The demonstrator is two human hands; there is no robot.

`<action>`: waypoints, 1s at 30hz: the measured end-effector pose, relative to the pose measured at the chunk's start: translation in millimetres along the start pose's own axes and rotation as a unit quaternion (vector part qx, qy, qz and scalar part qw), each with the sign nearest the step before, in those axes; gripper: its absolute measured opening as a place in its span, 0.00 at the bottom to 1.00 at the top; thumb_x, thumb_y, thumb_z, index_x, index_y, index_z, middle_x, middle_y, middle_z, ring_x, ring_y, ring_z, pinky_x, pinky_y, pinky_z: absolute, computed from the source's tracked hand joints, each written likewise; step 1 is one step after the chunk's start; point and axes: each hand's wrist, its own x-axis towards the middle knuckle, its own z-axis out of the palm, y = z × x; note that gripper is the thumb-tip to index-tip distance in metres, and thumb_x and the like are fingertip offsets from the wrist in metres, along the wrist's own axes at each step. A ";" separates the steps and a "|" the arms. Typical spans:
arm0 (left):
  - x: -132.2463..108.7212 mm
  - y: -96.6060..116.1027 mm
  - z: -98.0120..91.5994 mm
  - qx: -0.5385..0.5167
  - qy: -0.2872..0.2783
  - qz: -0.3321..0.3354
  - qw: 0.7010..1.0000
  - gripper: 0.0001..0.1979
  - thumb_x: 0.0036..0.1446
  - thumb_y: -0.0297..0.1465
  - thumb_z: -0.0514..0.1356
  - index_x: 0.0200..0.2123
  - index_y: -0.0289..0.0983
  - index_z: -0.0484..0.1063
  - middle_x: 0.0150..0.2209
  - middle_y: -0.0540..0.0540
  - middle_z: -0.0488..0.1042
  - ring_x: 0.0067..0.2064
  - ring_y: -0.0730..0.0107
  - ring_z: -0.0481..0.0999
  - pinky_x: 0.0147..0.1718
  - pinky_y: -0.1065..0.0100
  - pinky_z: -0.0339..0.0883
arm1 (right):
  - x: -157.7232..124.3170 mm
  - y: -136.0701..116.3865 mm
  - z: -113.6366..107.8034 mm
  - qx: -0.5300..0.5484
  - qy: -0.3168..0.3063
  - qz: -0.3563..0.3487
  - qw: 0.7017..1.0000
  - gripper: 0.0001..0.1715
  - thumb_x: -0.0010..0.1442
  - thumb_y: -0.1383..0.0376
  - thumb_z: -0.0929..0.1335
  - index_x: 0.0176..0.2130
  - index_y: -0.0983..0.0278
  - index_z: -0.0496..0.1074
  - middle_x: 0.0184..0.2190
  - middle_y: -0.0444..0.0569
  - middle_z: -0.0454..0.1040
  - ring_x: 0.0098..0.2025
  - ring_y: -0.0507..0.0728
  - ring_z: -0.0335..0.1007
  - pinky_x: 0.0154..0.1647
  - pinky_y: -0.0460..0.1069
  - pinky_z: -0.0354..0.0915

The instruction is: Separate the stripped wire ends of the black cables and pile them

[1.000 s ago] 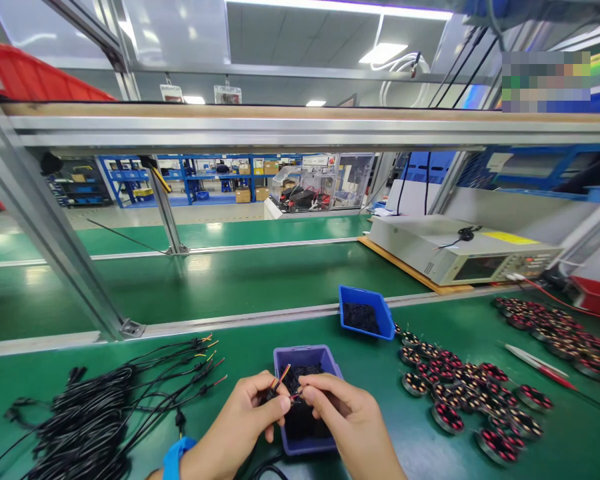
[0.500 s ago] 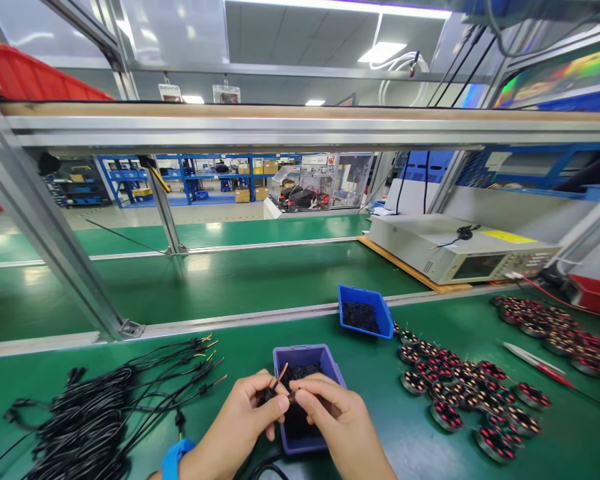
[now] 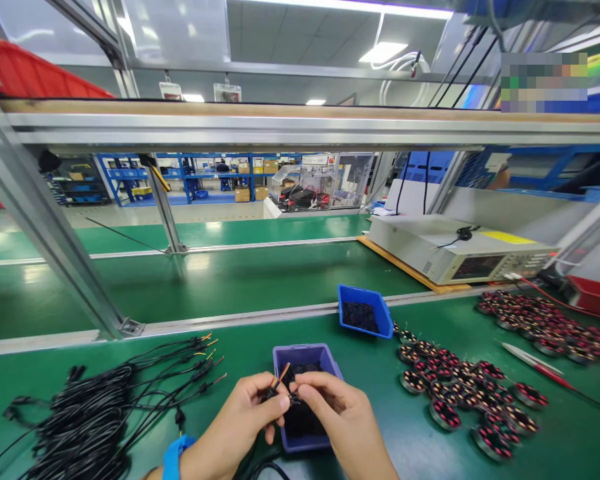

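My left hand (image 3: 253, 417), with a blue band (image 3: 176, 457) round its wrist, pinches the end of a black cable. Thin red and yellow wires (image 3: 283, 375) stick up from between its fingers. Close against it, the thumb and forefinger of my right hand (image 3: 337, 410) are pressed together at the wire ends; whatever they grip is too small to make out. Both hands are above a purple bin (image 3: 307, 448) holding a heap of small black parts (image 3: 300, 421). A black cable loop (image 3: 269, 472) shows at the bottom edge.
Bundled black cables (image 3: 85, 417) lie on the left. A blue bin (image 3: 365, 293) of small black parts stands behind. Motor stators with copper windings (image 3: 465, 383) cover the right side, beside a red-and-white pen-like tool (image 3: 535, 363). A grey bench instrument (image 3: 460, 247) sits farther back.
The fingers of my right hand have shifted slightly at the wire ends. The far-right group of stators now reaches further left. My left hand has barely moved.
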 end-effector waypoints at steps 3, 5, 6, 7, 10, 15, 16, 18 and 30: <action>-0.1 0.9 0.7 -0.002 0.001 0.000 1.000 0.18 0.48 0.45 0.70 0.27 0.35 0.73 0.22 0.53 0.67 0.23 0.76 0.63 0.21 0.75 0.57 | 0.1 -0.5 1.3 -0.010 -0.006 -0.007 1.000 0.22 0.56 0.46 0.73 0.35 0.61 0.83 0.32 0.51 0.83 0.36 0.61 0.80 0.42 0.52 0.75; 0.4 0.5 0.8 -0.005 0.003 0.002 1.000 0.18 0.48 0.44 0.70 0.27 0.36 0.73 0.22 0.53 0.67 0.23 0.76 0.63 0.20 0.75 0.56 | 0.2 -2.8 1.0 -0.028 -0.015 -0.023 0.999 0.21 0.58 0.47 0.72 0.35 0.61 0.83 0.31 0.51 0.83 0.35 0.60 0.80 0.41 0.51 0.75; 0.7 0.1 0.7 -0.006 0.003 0.001 1.000 0.17 0.49 0.43 0.69 0.27 0.36 0.73 0.21 0.53 0.67 0.23 0.76 0.63 0.20 0.76 0.56 | 0.4 -4.6 0.5 -0.040 -0.024 -0.037 0.998 0.19 0.60 0.49 0.71 0.35 0.61 0.83 0.32 0.51 0.82 0.35 0.60 0.79 0.40 0.50 0.74; 1.0 -0.4 0.5 -0.004 0.006 0.000 1.000 0.16 0.50 0.43 0.69 0.28 0.35 0.72 0.20 0.53 0.66 0.22 0.77 0.62 0.19 0.76 0.55 | 0.6 -6.7 -0.1 -0.055 -0.036 -0.051 0.997 0.18 0.62 0.51 0.70 0.34 0.61 0.83 0.32 0.51 0.82 0.35 0.59 0.79 0.40 0.50 0.74; 0.5 -1.6 -0.4 -0.011 0.011 -0.005 1.000 0.15 0.52 0.41 0.67 0.30 0.35 0.73 0.19 0.54 0.66 0.20 0.78 0.61 0.18 0.76 0.53 | 1.9 -12.1 -1.9 -0.109 -0.063 -0.084 0.989 0.12 0.62 0.61 0.69 0.34 0.61 0.82 0.31 0.49 0.80 0.33 0.57 0.77 0.36 0.47 0.72; -3.4 -3.8 -0.7 -0.059 0.012 0.038 0.997 0.15 0.50 0.39 0.69 0.34 0.35 0.73 0.26 0.52 0.69 0.25 0.76 0.68 0.22 0.76 0.60 | 4.2 -8.8 -0.3 -0.155 -0.063 -0.080 0.983 0.08 0.55 0.69 0.67 0.29 0.63 0.77 0.26 0.45 0.75 0.27 0.53 0.71 0.28 0.45 0.67; -4.1 -4.5 -0.6 -0.057 0.002 0.047 0.997 0.15 0.49 0.39 0.70 0.34 0.35 0.73 0.28 0.51 0.70 0.26 0.76 0.69 0.23 0.76 0.62 | 4.0 -6.7 0.8 -0.157 -0.070 -0.076 0.982 0.08 0.56 0.69 0.67 0.28 0.63 0.76 0.26 0.45 0.75 0.27 0.53 0.71 0.28 0.45 0.67; -5.0 -5.6 -0.7 -0.047 -0.021 0.055 0.997 0.16 0.49 0.39 0.71 0.34 0.35 0.73 0.30 0.50 0.71 0.28 0.74 0.71 0.24 0.75 0.63 | 3.1 -3.7 2.6 -0.159 -0.088 -0.071 0.981 0.09 0.56 0.69 0.66 0.28 0.63 0.76 0.26 0.45 0.75 0.27 0.53 0.71 0.28 0.45 0.67; 0.9 -6.8 -5.7 0.047 0.064 -0.022 0.997 0.37 0.47 0.60 0.62 0.44 0.32 0.74 0.20 0.54 0.69 0.16 0.78 0.62 0.14 0.74 0.50 | 14.8 -24.8 -28.3 -0.357 -0.210 -0.118 0.902 0.13 0.66 0.67 0.67 0.32 0.62 0.80 0.33 0.47 0.80 0.38 0.56 0.75 0.41 0.49 0.67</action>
